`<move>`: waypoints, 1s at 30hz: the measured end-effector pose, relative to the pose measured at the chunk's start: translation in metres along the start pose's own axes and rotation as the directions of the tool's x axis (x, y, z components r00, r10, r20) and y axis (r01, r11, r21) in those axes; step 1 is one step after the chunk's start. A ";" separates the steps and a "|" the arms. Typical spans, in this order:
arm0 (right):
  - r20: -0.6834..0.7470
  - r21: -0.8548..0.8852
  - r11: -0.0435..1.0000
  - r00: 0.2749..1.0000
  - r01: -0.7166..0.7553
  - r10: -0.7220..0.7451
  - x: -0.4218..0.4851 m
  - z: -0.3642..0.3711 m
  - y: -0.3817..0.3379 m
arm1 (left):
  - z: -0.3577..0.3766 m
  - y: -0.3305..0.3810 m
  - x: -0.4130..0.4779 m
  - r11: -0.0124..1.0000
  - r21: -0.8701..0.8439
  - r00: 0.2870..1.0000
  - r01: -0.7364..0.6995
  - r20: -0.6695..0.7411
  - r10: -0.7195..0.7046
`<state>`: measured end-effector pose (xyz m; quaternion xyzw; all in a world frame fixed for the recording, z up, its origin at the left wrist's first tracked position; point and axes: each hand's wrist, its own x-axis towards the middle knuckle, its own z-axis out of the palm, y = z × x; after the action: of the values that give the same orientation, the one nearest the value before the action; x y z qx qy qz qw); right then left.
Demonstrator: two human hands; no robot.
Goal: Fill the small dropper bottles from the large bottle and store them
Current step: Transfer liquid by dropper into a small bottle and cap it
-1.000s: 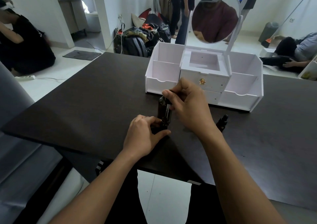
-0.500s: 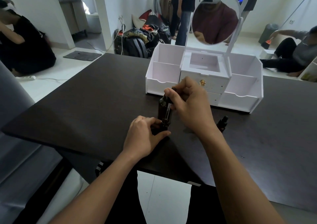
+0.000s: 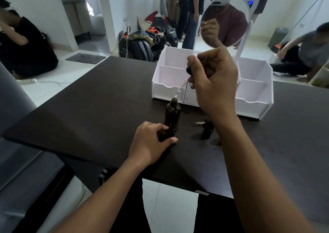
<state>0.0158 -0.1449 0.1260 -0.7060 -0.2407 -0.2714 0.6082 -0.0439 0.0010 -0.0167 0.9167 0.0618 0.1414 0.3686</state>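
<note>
A large dark amber bottle (image 3: 172, 114) stands open and upright on the dark table (image 3: 89, 108). My right hand (image 3: 213, 83) pinches a dropper (image 3: 185, 79) by its black bulb. Its clear glass tube slants down, with the tip just above the large bottle's mouth. My left hand (image 3: 151, 141) grips a small dark bottle (image 3: 170, 131) standing right in front of the large one. A second small dropper bottle (image 3: 207, 130) stands to the right, with a dropper lying beside its top.
A white organiser (image 3: 252, 93) with open side compartments, small drawers and a round mirror stands behind the bottles. The table's near edge runs just below my left wrist. People sit on the floor at far left and right; bags lie beyond the table.
My right hand has lifted the dropper out of the large bottle, rising well above its mouth. The left hand stays on the small bottle.
</note>
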 end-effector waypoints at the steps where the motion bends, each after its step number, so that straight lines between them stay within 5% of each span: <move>1: 0.010 -0.013 1.000 1.000 -0.008 0.008 -0.001 0.001 0.003 | 0.001 -0.001 0.000 1.000 0.000 1.000 0.005 -0.004 -0.005; 9: 0.097 -0.088 0.994 0.993 -0.059 0.067 -0.007 0.009 0.020 | 0.003 -0.004 0.001 1.000 -0.007 1.000 0.004 -0.017 -0.004; 18: 0.296 -0.397 0.912 0.928 -0.098 0.228 -0.018 0.010 0.049 | -0.001 -0.004 0.000 1.000 0.019 1.000 -0.025 -0.003 0.025; 30: 0.274 -0.421 0.896 0.922 -0.142 0.274 -0.008 -0.010 0.039 | 0.000 -0.004 0.000 1.000 0.008 1.000 -0.013 0.000 0.013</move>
<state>0.0351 -0.1601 0.0934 -0.8704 -0.2004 -0.1261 0.4316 -0.0435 0.0038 -0.0191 0.9185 0.0565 0.1436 0.3640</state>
